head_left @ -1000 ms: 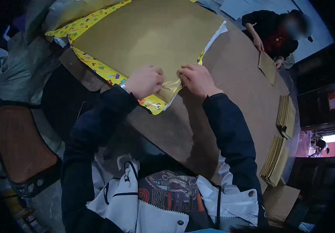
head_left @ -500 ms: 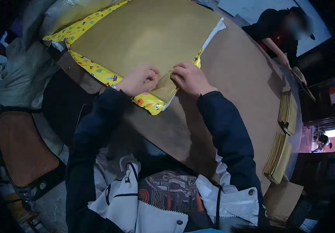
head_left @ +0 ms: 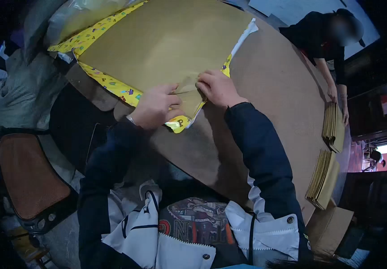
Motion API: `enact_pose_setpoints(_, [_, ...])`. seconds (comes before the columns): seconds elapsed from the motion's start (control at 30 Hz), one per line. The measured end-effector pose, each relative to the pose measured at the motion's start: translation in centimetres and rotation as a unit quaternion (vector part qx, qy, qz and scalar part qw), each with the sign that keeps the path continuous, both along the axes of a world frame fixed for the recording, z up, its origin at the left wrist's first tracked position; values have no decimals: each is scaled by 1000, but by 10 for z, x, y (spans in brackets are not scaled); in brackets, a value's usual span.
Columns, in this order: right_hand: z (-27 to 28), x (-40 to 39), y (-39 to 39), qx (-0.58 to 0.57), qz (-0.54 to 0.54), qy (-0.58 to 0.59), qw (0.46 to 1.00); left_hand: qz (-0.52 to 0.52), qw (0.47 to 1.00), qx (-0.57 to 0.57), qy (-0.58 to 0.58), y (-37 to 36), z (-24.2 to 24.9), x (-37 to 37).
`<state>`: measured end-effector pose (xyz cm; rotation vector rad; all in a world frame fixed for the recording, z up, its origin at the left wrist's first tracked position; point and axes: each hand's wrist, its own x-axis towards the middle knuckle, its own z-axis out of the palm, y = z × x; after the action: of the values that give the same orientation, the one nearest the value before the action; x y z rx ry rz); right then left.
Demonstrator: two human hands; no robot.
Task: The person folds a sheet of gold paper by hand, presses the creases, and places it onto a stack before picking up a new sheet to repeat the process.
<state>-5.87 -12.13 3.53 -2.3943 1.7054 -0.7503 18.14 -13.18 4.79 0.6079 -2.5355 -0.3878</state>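
A large gold sheet (head_left: 166,40) lies on top of a stack of yellow patterned wrapping paper (head_left: 108,83) on a round brown table (head_left: 269,85). My left hand (head_left: 155,106) pinches the near corner of the gold sheet, lifting it a little. My right hand (head_left: 218,88) grips the same corner from the right, fingers closed on the sheet's edge. Both hands almost touch each other at the stack's nearest corner.
Another person (head_left: 332,40) in dark clothes bends over a pile of gold sheets (head_left: 334,127) at the table's far right. A second pile (head_left: 322,179) lies nearer, with a cardboard box (head_left: 330,226) below it. A brown chair (head_left: 27,179) stands at my left.
My left hand has slid down and toward me along the corner of the gold sheet. The other person has moved from the far edge to the right-hand pile.
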Motion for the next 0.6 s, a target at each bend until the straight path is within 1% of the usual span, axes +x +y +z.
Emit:
enact_pose_setpoints(0.03, [2, 1, 1, 7, -4, 3, 1000, 22, 998, 21, -54, 1, 6, -4])
enact_pose_setpoints(0.07, [3, 1, 1, 15, -8, 6, 1000, 22, 998, 21, -53, 0, 6, -7])
enact_pose_setpoints(0.13, [1, -1, 1, 10, -5, 11, 1000, 63, 995, -24, -76, -2, 5, -11])
enact_pose_setpoints(0.2, [0, -3, 1, 5, -3, 16, 1000, 60, 995, -21, -79, -5, 7, -13])
enact_pose_setpoints(0.27, [-1, -3, -1, 12, 1, 17, 1000, 46, 991, 7, -126, -10, 7, -13])
enact_pose_setpoints(0.3, [-2, -4, -1, 14, 1, 16, 1000, 26, 993, 0, -119, -12, 7, -13])
enact_pose_setpoints(0.33, [-3, -5, -1, 12, 8, 8, 1000, 26, 992, 0, -120, -13, 5, -13])
enact_pose_setpoints(0.4, [-2, -7, 0, 10, 14, 0, 1000, 35, 996, -33, -78, -14, -3, -14])
enact_pose_setpoints(0.53, [-2, -11, -1, 37, 28, -1, 999, 38, 998, -30, -41, -16, -11, -15])
enact_pose_setpoints(0.6, [-3, -12, -2, 42, 28, 0, 999, 13, 998, -56, -14, -19, -13, -14])
